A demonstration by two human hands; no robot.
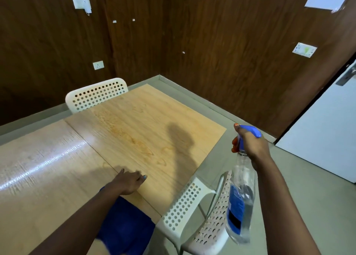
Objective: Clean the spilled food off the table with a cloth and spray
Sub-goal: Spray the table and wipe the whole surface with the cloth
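Early stage, by the look of it. Orange-tinted smear (133,137) spread across the wooden table (57,158), running from about 11 o'clock toward 5 o'clock of the tabletop's right-hand panel, not yet wiped. No solid food scraps visible; whether any were there cannot be told. Unclear too whether the sheen over the smear is spray mist or merely glare.

Right hand (250,145) wrapped round the neck of a clear spray bottle (240,201), blue trigger head at 12 o'clock, held off the table's edge above a white perforated chair (192,212). Nozzle direction hard to read.

Left hand (131,181) flat, fingers relaxed, resting on the table and gripping nothing. Blue cloth (125,227) lying at 6 o'clock of that hand, near the table's front edge, partly hidden beneath the forearm.

Remaining, judged from this: spraying, wiping.
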